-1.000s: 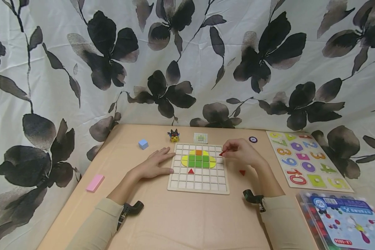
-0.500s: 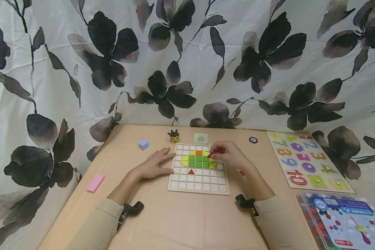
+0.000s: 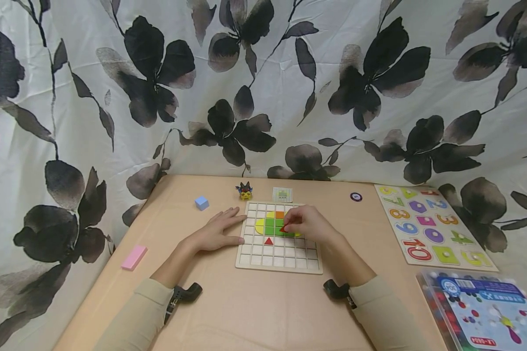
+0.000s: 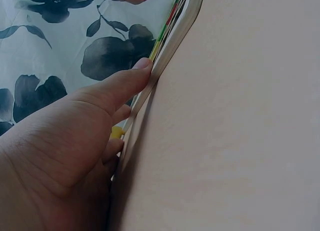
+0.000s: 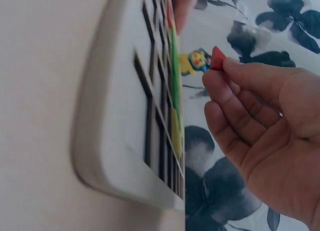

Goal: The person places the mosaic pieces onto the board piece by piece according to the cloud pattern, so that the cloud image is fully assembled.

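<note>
My right hand (image 3: pixel 308 224) pinches a small red triangular tile (image 5: pixel 217 58) between thumb and fingertips, above the gridded board (image 3: pixel 263 262). My left hand (image 3: pixel 217 230) rests beside the board's left edge with fingers extended; in the left wrist view its thumb (image 4: pixel 132 81) touches that edge. On the board, green tiles (image 3: pixel 270 225) form a block, with a yellow rounded tile (image 3: pixel 259 226) at its left. An orange tile (image 3: pixel 279 214) lies above the green, and a red triangle (image 3: pixel 269 241) sits below. My right hand covers part of the pattern's right side.
Behind the board are a small patterned card (image 3: pixel 282 194), a toy figure (image 3: pixel 245 190) and a round dark disc (image 3: pixel 355 196). A blue cube (image 3: pixel 201 203) and pink block (image 3: pixel 134 257) lie left. A number board (image 3: pixel 435 226) and plastic box (image 3: pixel 483 309) stand right.
My right hand has moved left with the red triangular tile, from the board's right edge to above the green tiles. My right forearm now hides the loose red triangle on the table. My left hand stays still.
</note>
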`<state>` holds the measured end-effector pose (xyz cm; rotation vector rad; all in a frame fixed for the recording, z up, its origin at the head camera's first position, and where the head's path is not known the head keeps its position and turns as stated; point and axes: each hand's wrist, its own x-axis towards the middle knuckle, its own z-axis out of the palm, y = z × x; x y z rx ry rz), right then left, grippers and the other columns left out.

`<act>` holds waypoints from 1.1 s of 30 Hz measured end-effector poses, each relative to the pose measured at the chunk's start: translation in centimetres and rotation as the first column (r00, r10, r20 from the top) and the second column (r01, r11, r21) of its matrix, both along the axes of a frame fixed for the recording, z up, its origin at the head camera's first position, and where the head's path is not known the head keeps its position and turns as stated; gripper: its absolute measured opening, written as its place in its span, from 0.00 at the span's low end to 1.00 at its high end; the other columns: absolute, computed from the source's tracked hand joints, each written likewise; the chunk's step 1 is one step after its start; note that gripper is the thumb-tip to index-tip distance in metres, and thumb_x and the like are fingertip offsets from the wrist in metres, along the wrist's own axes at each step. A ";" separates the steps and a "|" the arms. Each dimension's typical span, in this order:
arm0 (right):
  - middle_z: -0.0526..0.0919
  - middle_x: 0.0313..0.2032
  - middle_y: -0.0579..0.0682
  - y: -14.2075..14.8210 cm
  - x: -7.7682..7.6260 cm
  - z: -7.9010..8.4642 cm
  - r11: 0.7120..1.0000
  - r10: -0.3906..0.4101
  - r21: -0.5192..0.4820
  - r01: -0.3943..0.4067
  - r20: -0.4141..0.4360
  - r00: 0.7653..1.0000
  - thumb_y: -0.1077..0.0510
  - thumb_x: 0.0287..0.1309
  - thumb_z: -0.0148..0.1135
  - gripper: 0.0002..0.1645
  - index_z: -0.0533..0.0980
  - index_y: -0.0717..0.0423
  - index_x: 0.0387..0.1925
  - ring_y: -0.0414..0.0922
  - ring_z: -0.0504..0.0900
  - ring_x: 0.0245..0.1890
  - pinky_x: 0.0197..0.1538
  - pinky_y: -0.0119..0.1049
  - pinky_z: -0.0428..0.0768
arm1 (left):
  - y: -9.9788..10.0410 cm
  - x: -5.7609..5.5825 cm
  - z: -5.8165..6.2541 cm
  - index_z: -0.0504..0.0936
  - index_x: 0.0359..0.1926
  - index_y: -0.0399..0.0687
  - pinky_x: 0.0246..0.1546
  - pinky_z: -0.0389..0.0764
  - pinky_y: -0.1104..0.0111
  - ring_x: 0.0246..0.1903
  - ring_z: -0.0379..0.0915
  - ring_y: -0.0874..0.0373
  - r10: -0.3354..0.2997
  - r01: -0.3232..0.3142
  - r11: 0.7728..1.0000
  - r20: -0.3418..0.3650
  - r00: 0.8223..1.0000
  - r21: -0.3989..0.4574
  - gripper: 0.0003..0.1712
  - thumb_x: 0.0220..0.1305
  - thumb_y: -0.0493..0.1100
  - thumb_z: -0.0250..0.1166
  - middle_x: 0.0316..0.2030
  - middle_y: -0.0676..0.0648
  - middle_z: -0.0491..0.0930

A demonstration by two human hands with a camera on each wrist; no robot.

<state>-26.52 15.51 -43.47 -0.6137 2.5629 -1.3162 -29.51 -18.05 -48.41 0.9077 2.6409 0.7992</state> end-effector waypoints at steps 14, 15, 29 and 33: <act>0.86 0.32 0.42 -1.2 0.3 -1.2 0.992 0.064 0.108 -0.065 0.010 0.998 0.61 0.60 0.75 0.02 0.88 0.53 0.33 0.46 0.77 0.39 0.40 0.35 0.75 | 0.1 0.1 0.1 0.65 0.80 0.56 0.82 0.37 0.43 0.83 0.37 0.39 -0.003 0.003 1.000 -0.001 1.000 0.017 0.47 0.66 0.67 0.67 0.83 0.39 0.47; 0.86 0.32 0.42 -1.3 0.3 -1.2 0.991 0.066 0.117 -0.067 0.006 0.998 0.61 0.60 0.75 0.02 0.87 0.53 0.33 0.46 0.77 0.40 0.41 0.35 0.75 | 0.1 0.1 0.2 0.65 0.80 0.57 0.82 0.37 0.43 0.83 0.37 0.39 -0.003 0.003 1.000 0.001 1.000 0.018 0.47 0.66 0.67 0.67 0.83 0.39 0.47; 0.86 0.30 0.40 -1.4 0.3 -1.5 0.983 0.116 0.145 -0.114 -0.011 0.993 0.60 0.60 0.76 0.04 0.87 0.57 0.34 0.44 0.77 0.38 0.40 0.32 0.76 | 0.1 0.0 0.1 0.65 0.80 0.57 0.82 0.37 0.43 0.83 0.37 0.39 0.003 -0.003 1.000 0.003 1.000 0.021 0.46 0.67 0.66 0.67 0.83 0.39 0.47; 0.85 0.27 0.41 -1.5 0.3 -1.6 0.983 0.111 0.149 -0.107 -0.023 0.994 0.64 0.56 0.78 0.05 0.87 0.54 0.32 0.42 0.77 0.33 0.34 0.29 0.75 | 0.1 0.1 0.2 0.65 0.79 0.56 0.82 0.37 0.43 0.83 0.37 0.39 0.005 -0.005 1.000 0.005 1.000 0.026 0.46 0.66 0.66 0.68 0.83 0.39 0.48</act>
